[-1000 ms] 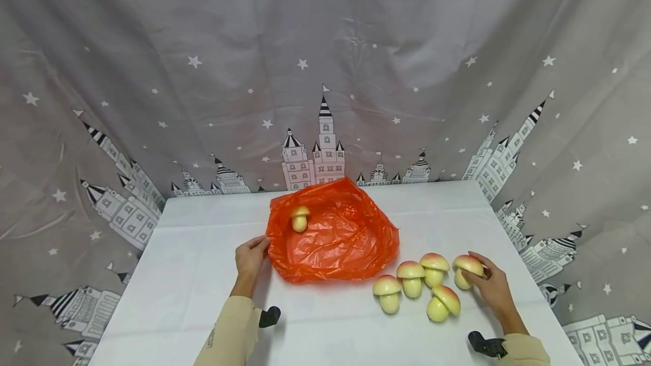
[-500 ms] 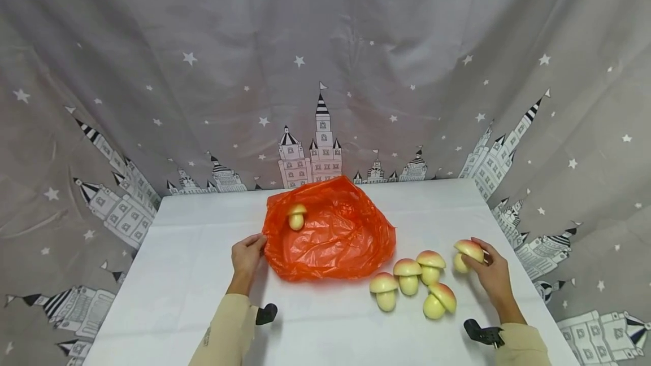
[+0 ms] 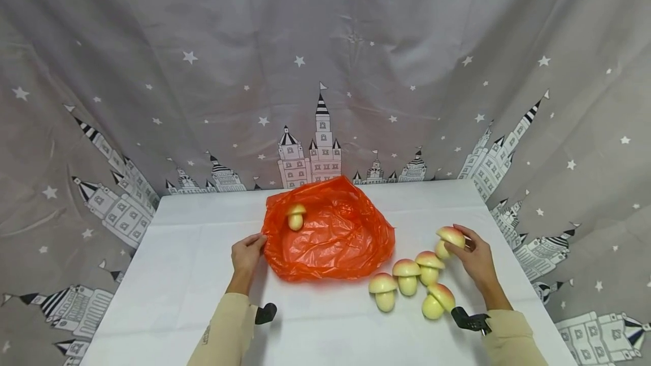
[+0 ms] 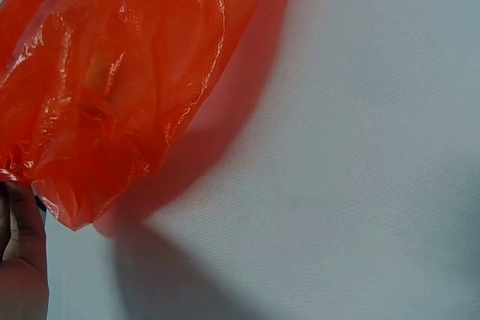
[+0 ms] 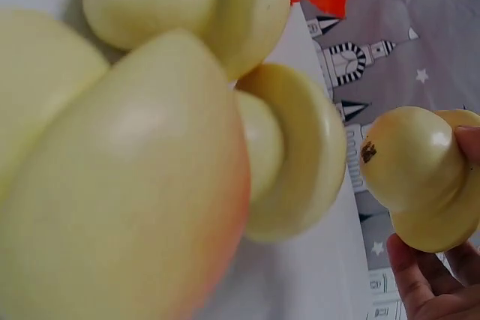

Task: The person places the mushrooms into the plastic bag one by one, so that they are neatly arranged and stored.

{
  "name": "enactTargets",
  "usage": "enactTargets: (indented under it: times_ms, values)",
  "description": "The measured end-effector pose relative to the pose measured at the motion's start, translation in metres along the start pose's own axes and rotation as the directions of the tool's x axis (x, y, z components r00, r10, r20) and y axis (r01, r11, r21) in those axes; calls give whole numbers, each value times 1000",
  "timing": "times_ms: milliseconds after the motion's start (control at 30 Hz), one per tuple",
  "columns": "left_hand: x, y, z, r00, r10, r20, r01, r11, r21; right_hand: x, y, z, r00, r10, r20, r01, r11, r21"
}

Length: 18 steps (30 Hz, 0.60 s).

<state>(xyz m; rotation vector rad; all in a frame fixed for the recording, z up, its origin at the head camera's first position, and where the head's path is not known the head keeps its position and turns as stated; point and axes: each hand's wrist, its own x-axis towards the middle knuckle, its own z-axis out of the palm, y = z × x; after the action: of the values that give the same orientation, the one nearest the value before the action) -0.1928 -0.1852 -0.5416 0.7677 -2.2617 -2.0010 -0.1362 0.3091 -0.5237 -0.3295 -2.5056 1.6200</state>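
At the left edge of a red plastic bag (image 3: 330, 242), my left hand (image 3: 247, 253) pinches the film. The bag lies spread with its mouth facing up, and one toy mushroom (image 3: 295, 218) rests inside on its left. My right hand (image 3: 475, 256) grips another mushroom (image 3: 450, 239) by its yellow cap with a reddish top. In the right wrist view this held mushroom (image 5: 416, 162) shows its rounded stem end, with fingers and thumb around the cap. Left of that hand, several more mushrooms (image 3: 406, 275) stand or lie on the table, one (image 3: 438, 301) tipped over.
A white cloth covers the table (image 3: 168, 292). Behind it hangs a grey curtain (image 3: 229, 72) printed with stars and castles. The loose mushrooms sit close to the bag's lower right edge. Each wrist carries a small black camera mount (image 3: 266, 313).
My right hand has lifted its mushroom and brought it left and farther back, near the loose ones. The left hand keeps its hold on the bag's edge.
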Motion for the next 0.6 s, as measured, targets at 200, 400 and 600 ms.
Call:
enactTargets:
  times_ms: [200,400,600]
  values:
    - [-1,1,-1,1000,-4,8,3,1000,21,7,-9,13,999,-34,-7,35,999,17]
    - [0,0,-1,1000,-11,3,10,1000,23,15,-16,27,997,-82,-9,82,994,75]
    - [-2,0,-3,1000,-24,15,24,1000,6,18,-23,40,997,-76,9,75,991,112]
